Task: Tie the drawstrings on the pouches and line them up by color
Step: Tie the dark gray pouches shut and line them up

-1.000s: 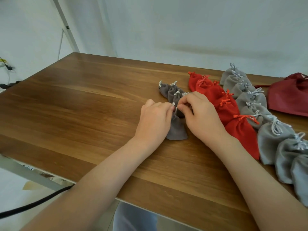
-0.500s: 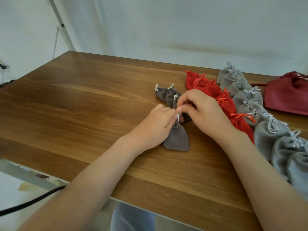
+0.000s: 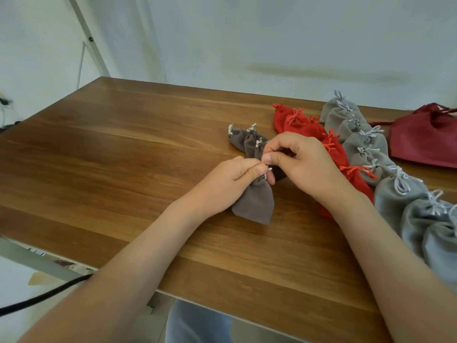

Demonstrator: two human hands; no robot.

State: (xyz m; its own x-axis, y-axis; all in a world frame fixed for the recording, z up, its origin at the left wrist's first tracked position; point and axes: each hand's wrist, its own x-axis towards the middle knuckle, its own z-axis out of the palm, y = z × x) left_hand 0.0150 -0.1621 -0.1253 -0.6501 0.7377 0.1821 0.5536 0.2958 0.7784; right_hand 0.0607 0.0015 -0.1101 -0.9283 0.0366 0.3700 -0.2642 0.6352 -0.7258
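A dark grey pouch (image 3: 254, 204) lies on the wooden table (image 3: 123, 164) in front of me. My left hand (image 3: 230, 180) and my right hand (image 3: 301, 164) both pinch its white drawstring (image 3: 267, 169) at the neck. Behind my fingers, three more dark grey pouches (image 3: 244, 142) sit in a short row. To the right runs a row of red pouches (image 3: 306, 127), partly hidden by my right hand and wrist. Further right a long row of light grey pouches (image 3: 366, 144) reaches toward me, all with tied strings.
A larger dark red bag (image 3: 425, 137) lies at the far right of the table. A white metal pole (image 3: 86, 38) rises at the back left, and a black cable (image 3: 37, 297) hangs below the near edge. A white wall stands behind.
Both hands drew the dark grey pouch nearer to me, away from the row. They now pinch its white string at the neck, and more of the pouch body shows.
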